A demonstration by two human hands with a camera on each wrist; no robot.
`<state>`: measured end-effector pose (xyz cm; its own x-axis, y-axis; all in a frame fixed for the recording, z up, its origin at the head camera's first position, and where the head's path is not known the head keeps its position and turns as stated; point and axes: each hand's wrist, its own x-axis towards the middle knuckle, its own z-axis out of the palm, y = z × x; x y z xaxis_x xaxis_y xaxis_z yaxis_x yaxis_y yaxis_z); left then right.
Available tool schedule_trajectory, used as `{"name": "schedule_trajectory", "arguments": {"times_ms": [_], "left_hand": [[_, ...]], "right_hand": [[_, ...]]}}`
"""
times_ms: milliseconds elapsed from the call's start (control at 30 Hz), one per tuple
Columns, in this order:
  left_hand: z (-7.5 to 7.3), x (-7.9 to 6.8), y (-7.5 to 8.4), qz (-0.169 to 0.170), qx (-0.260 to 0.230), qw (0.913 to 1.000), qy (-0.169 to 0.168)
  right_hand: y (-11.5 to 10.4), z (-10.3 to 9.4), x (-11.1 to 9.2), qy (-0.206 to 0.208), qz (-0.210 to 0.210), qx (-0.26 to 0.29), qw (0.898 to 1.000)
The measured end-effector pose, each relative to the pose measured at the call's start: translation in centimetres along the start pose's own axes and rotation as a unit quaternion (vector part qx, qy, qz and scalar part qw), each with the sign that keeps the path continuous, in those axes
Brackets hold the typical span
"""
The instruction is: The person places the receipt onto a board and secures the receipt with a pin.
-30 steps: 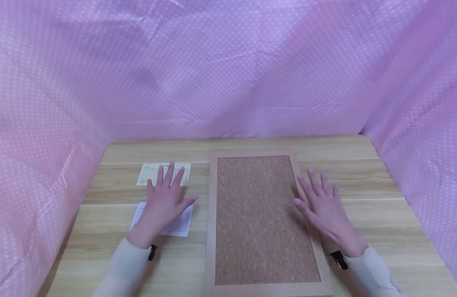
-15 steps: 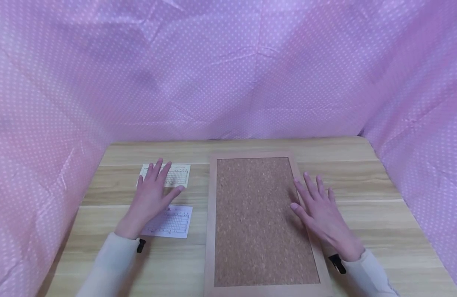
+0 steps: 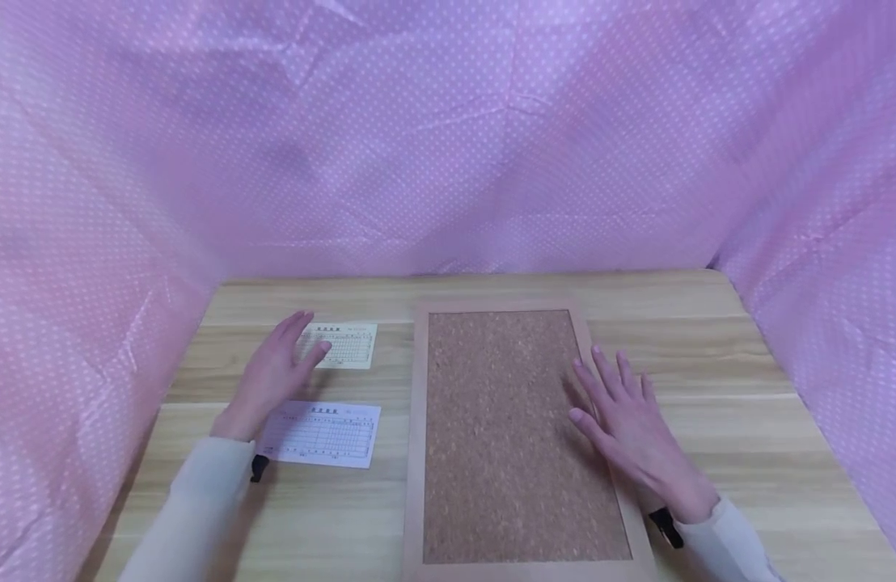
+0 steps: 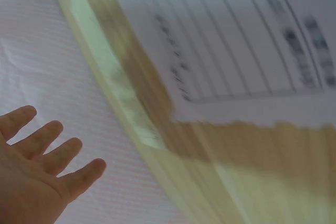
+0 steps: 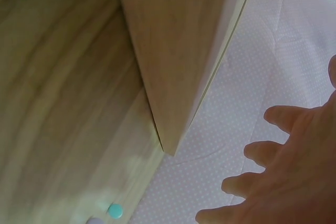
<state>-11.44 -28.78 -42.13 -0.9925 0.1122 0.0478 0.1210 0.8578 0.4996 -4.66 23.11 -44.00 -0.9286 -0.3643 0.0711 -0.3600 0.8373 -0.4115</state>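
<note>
My left hand (image 3: 268, 373) is held over the left end of a pale yellow printed form (image 3: 352, 346), thumb and fingers extended, holding nothing. Nearer to me lies a white printed form (image 3: 324, 436), its torn edge visible in the left wrist view. A wood-framed cork board (image 3: 517, 436) lies lengthwise on the table. Above its right frame edge is my right hand (image 3: 640, 432), fingers spread and nothing in its grasp. In the right wrist view, a teal disc (image 5: 115, 211) and a partly cut-off pale purple disc (image 5: 95, 221) sit on the wood.
Everything lies on a light wood-grain table (image 3: 739, 453). Pink cloth with white dots (image 3: 462, 145) hangs behind it and along both sides. A black strap piece (image 3: 666, 529) shows at my right cuff.
My left hand has moved left and turned sideways, uncovering more of both forms. The right hand has shifted slightly toward me. Forms and board look unmoved.
</note>
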Motion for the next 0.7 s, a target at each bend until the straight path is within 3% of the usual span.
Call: {"name": "schedule_trajectory", "arguments": {"times_ms": [300,533,700], "left_hand": [[-0.5,1.0,-3.2,-0.055,-0.009,0.9983,-0.019],[-0.9,2.2,-4.4,-0.076,-0.011,0.9965,-0.033],[-0.9,2.9,-4.9,-0.089,0.014,0.9944,-0.055]], "right_hand": [[-0.2,0.4,-0.2,-0.005,-0.010,-0.010,1.000],[-0.7,0.4,-0.2,-0.007,-0.018,-0.015,1.000],[-1.0,0.4,-0.1,-0.014,-0.018,-0.017,1.000]]}}
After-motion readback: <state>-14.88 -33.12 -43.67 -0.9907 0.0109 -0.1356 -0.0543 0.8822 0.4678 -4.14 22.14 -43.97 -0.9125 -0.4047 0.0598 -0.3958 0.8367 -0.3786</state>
